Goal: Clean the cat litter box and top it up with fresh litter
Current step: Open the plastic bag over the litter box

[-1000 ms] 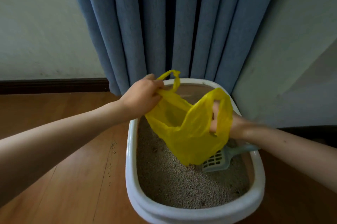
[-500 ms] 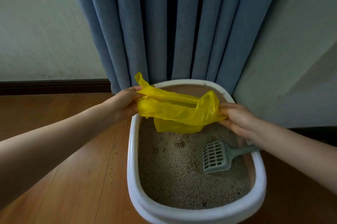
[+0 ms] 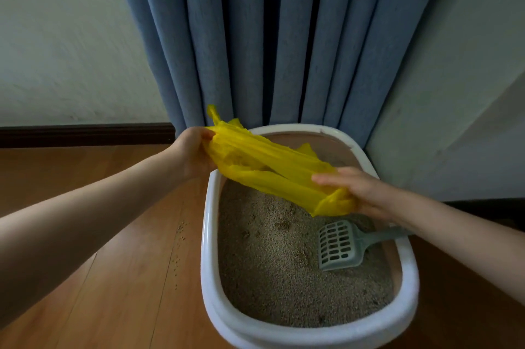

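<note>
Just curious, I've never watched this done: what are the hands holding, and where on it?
A yellow plastic bag, stretched over the litter box. The left hand grips its far end; the right hand holds the near end.

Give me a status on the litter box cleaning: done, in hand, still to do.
Done: nothing visibly; dark clumps still dot the grey litter in the white oval plastic litter box. In hand: the left hand grips one end of the crumpled yellow plastic bag; the right hand holds the other. Left: scooping with the grey-green slotted plastic scoop, lying untouched, then topping up.
</note>
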The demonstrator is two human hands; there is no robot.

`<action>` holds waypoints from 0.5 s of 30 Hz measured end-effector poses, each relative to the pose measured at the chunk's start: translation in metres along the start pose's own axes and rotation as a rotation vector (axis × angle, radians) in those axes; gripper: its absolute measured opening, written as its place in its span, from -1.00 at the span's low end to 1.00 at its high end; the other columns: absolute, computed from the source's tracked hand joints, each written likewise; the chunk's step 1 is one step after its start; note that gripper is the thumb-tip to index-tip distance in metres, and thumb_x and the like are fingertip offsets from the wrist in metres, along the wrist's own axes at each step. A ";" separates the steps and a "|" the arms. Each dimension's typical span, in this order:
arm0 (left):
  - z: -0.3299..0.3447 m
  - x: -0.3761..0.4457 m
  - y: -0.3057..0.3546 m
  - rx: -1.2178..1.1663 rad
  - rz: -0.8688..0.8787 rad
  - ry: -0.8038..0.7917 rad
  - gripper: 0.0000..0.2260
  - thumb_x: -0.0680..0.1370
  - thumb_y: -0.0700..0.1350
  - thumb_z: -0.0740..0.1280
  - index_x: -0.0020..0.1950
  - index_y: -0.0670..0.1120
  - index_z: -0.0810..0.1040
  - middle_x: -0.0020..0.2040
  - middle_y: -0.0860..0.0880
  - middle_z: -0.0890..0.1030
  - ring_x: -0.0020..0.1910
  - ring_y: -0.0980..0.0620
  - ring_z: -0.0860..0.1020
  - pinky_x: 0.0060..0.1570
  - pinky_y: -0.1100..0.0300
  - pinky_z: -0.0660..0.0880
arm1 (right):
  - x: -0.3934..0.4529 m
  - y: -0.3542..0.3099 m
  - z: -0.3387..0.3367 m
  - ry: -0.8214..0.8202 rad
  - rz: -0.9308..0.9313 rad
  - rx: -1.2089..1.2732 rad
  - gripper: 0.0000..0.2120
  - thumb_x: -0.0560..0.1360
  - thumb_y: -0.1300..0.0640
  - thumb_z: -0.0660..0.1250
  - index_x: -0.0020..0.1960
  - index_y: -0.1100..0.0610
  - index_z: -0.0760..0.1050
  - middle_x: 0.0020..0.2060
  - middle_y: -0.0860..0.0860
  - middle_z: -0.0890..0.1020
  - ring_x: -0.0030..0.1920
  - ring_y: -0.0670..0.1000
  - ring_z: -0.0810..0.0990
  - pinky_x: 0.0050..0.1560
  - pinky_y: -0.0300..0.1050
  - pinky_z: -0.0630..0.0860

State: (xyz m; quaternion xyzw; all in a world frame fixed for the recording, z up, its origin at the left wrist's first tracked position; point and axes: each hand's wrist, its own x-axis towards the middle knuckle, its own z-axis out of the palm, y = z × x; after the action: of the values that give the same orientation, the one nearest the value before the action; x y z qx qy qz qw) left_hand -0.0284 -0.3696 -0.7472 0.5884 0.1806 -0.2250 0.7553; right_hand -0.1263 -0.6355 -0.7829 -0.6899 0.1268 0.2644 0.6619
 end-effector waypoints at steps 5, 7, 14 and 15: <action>-0.018 0.003 -0.008 0.205 -0.097 -0.074 -0.64 0.52 -0.10 0.36 0.29 -0.18 0.47 -0.04 -0.16 0.66 -0.15 -0.13 0.64 -0.23 0.02 0.57 | 0.014 -0.001 -0.011 0.335 -0.032 0.280 -0.71 0.59 0.27 0.20 0.30 0.17 0.44 -0.06 0.13 0.66 -0.14 0.08 0.65 -0.24 -0.08 0.65; -0.025 -0.001 -0.010 0.355 -0.129 -0.248 -0.37 0.16 0.01 0.65 0.16 -0.12 0.54 -0.08 -0.12 0.71 -0.16 -0.09 0.70 -0.29 0.10 0.63 | 0.015 -0.004 -0.017 0.329 -0.038 0.476 -0.74 0.63 0.27 0.11 0.30 0.16 0.40 -0.03 0.16 0.64 -0.15 0.09 0.67 -0.32 -0.03 0.65; -0.029 0.025 -0.027 0.446 0.141 0.090 -0.70 0.58 -0.24 0.32 0.30 -0.12 0.40 0.09 -0.18 0.56 -0.11 -0.05 0.58 -0.13 0.05 0.58 | 0.003 -0.007 0.000 0.143 0.076 0.393 -0.87 0.57 0.14 0.25 0.01 0.16 0.54 -0.25 0.13 0.71 -0.34 0.08 0.69 -0.37 -0.04 0.63; -0.029 0.026 -0.025 0.433 0.161 0.106 -0.71 0.60 -0.24 0.28 0.30 -0.10 0.36 0.10 -0.18 0.54 -0.11 -0.05 0.56 -0.11 0.02 0.56 | 0.001 -0.006 0.002 0.105 0.063 0.323 -0.83 0.50 0.12 0.33 0.08 0.10 0.54 -0.11 0.14 0.70 -0.23 0.11 0.70 -0.28 0.00 0.63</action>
State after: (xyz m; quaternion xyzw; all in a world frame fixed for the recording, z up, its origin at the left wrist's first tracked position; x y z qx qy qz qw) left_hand -0.0210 -0.3496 -0.7887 0.7601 0.1203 -0.1661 0.6166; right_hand -0.1229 -0.6328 -0.7787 -0.5831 0.2237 0.2249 0.7479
